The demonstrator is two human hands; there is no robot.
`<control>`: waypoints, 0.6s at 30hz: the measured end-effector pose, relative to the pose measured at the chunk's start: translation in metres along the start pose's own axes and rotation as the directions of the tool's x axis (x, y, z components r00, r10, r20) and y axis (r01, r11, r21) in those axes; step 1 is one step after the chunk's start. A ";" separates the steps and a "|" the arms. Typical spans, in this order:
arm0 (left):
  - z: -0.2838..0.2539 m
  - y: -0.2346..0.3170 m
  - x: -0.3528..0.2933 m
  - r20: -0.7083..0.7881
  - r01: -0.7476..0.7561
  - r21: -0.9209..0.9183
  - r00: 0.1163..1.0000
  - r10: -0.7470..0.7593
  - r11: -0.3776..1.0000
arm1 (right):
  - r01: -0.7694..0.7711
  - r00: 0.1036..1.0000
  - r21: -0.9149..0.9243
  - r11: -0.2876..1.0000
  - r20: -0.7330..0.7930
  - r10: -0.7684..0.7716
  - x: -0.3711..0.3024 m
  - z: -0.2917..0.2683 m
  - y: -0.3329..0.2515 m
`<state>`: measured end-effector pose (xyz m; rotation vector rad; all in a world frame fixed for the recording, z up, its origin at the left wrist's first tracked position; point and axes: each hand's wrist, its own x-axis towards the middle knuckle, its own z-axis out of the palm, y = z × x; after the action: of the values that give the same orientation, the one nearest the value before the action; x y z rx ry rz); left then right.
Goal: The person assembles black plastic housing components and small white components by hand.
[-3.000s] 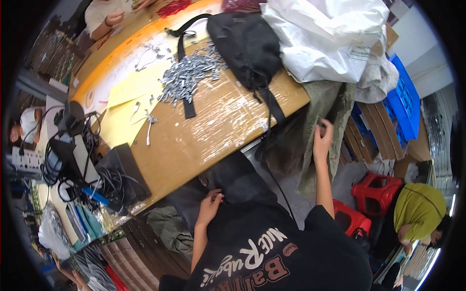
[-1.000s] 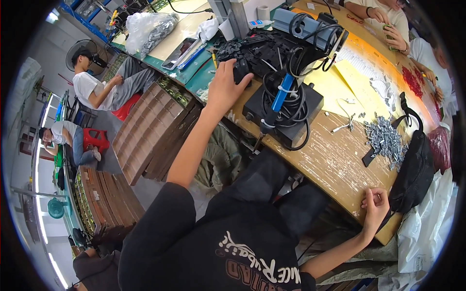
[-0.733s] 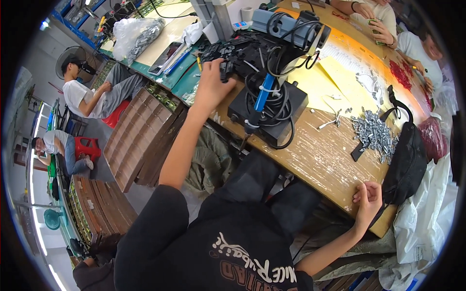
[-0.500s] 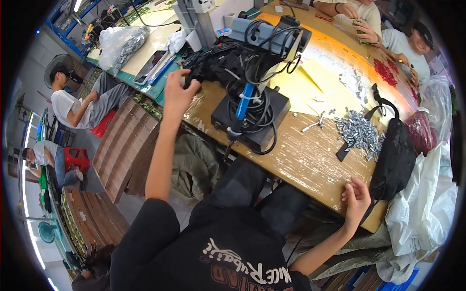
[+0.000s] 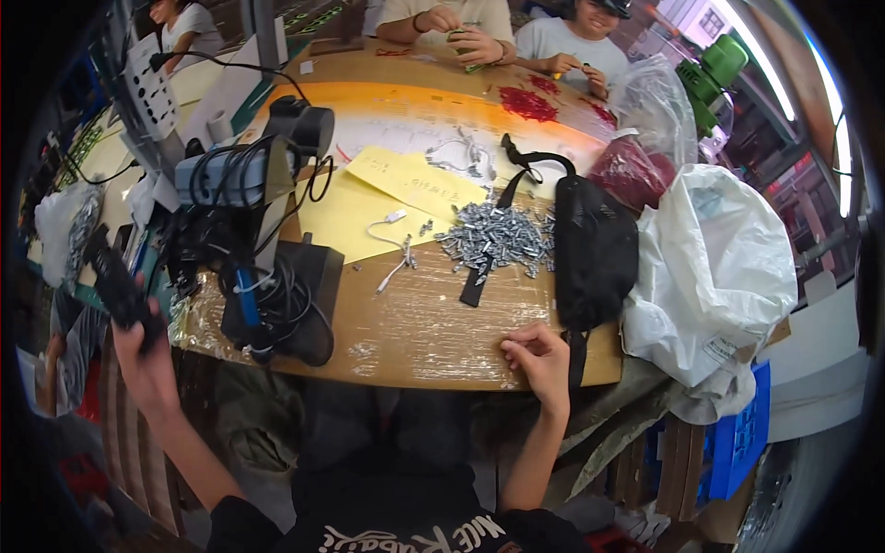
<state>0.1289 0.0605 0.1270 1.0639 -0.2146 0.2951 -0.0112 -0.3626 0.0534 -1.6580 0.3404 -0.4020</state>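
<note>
A long black bundle (image 5: pixel 120 286), blurred and too indistinct to name more exactly, is gripped in my left hand (image 5: pixel 146 359) off the table's left end. My right hand (image 5: pixel 542 358) rests at the front edge of the brown table (image 5: pixel 415 341); its thumb and fingers are drawn together, with nothing visible in them. Beyond it lies a heap of small silvery metal pieces (image 5: pixel 498 238), with a black strip (image 5: pixel 475 284) at its near side. Next to my left hand is a pile of black pieces (image 5: pixel 189 244), partly hidden by cables.
A black box (image 5: pixel 318 276) carries coiled cables and a blue-handled tool (image 5: pixel 246 297). Yellow paper sheets (image 5: pixel 332 217) and a white cable (image 5: pixel 380 267) lie mid-table. A black bag (image 5: pixel 595 249) and a white sack (image 5: pixel 710 267) stand at right. Co-workers (image 5: pixel 562 55) sit across.
My view has swung to the right. My left hand has come away from the black pile with a black bundle in it. The fingers of my right hand have drawn together.
</note>
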 end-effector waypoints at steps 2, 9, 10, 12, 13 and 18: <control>0.019 0.000 -0.023 0.099 0.063 -0.013 0.993 -0.062 0.998 | -0.003 1.000 -0.019 1.000 -0.016 0.002 -0.001 -0.004 -0.001; 0.140 -0.063 -0.095 0.619 0.502 0.131 0.632 -0.466 0.855 | -0.136 0.991 0.190 0.972 0.023 0.134 0.008 0.032 -0.015; 0.156 -0.080 -0.098 0.592 0.519 0.140 0.639 -0.491 0.843 | -0.135 0.991 0.257 0.957 0.044 0.128 0.011 0.042 -0.014; 0.178 -0.113 -0.097 0.548 0.438 0.213 0.687 -0.478 0.873 | -0.131 0.991 0.324 0.937 0.061 0.117 0.013 0.051 -0.016; 0.181 -0.136 -0.096 0.528 0.340 0.282 0.726 -0.441 0.897 | -0.106 0.994 0.412 0.905 0.027 0.104 0.014 0.054 -0.010; 0.189 -0.164 -0.099 0.476 0.486 0.253 0.690 -0.545 0.836 | -0.020 1.000 0.598 0.802 0.024 0.007 0.007 0.040 0.001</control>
<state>0.0853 -0.1937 0.0492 1.2519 -0.3865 -0.5293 0.0135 -0.3301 0.0488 -1.0318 0.1794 -0.4280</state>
